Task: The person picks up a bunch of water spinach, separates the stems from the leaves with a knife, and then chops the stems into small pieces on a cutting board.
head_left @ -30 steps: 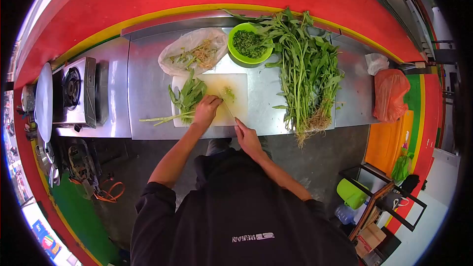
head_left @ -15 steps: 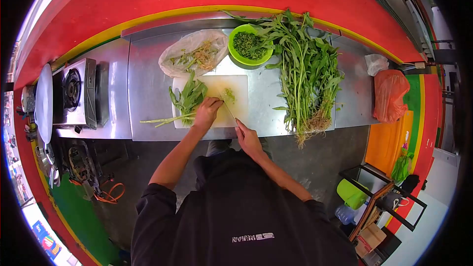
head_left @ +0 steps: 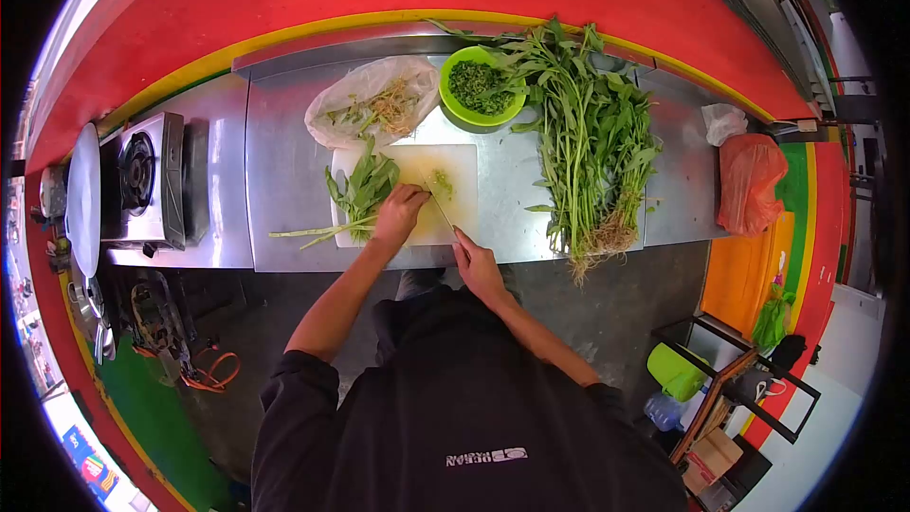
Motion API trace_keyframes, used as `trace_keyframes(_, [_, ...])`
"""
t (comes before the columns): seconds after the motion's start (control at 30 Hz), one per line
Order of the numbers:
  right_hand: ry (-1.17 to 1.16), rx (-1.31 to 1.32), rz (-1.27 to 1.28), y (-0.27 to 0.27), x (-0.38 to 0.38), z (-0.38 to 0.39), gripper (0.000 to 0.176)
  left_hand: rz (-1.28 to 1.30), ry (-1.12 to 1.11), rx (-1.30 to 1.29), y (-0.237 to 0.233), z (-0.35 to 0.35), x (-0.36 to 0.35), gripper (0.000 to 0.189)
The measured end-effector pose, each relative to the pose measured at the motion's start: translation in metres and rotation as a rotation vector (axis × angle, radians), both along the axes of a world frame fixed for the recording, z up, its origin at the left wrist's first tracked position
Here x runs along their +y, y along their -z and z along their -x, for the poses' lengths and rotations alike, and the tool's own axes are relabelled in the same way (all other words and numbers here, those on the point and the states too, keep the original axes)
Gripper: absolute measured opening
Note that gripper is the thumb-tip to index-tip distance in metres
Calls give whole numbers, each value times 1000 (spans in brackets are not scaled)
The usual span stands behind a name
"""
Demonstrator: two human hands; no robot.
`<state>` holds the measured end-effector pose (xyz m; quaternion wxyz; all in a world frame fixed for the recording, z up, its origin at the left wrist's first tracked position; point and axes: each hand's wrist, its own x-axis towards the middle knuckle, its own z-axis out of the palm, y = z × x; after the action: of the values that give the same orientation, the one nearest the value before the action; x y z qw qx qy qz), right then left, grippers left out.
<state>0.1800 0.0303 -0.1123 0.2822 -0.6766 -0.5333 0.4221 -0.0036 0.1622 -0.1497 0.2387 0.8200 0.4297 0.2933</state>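
Observation:
On a white cutting board [head_left: 463, 156], my left hand [head_left: 400, 212] pinches green stems beside the knife. Leafy greens [head_left: 365, 183] lie at the board's left side, with pale stems reaching past its edge. My right hand [head_left: 477, 264] is closed round the handle of a knife [head_left: 440, 208], whose blade points up and left, close to my left fingertips. Small chopped green bits [head_left: 442, 182] lie just right of the blade. Behind the board are a green bowl [head_left: 522, 106] of chopped greens and a clear plastic bag [head_left: 327, 100] with roots and stems.
A large bunch of rooted greens [head_left: 592, 133] lies on the steel counter [head_left: 284, 171] at the right. Farther right are an orange plastic bag [head_left: 752, 185] and a small white bag [head_left: 723, 122]. A gas stove [head_left: 142, 178] stands at the far left.

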Motion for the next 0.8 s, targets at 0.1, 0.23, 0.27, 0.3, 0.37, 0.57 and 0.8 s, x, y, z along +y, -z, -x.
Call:
trace_keyframes(0.1, [-15, -56, 36, -2, 9, 2, 39, -25, 22, 17, -5, -1, 0, 16])
trace_keyframes(0.23, [3, -57, 51, 3, 10, 5, 39, -24, 9, 28, -11, 1, 0, 17])
trace_keyframes(0.27, [7, -37, 7, 2, 9, 5, 40, -15, 28, 45, -9, 3, 1, 17])
trace_keyframes(0.3, [10, -17, -36, 0, 8, 6, 40, -16, 25, 47, -7, 4, 2, 17])
trace_keyframes(0.37, [12, -3, -9, -4, 5, 3, 40, -30, 23, 6, -2, 2, 4, 18])
trace_keyframes(0.57, [-13, -72, -26, 3, 12, 3, 41, -26, 53, 17, -5, 2, 6, 17])
trace_keyframes(0.8, [34, 1, -43, -6, 11, 5, 41, -20, 49, 10, -2, 2, 8, 17])
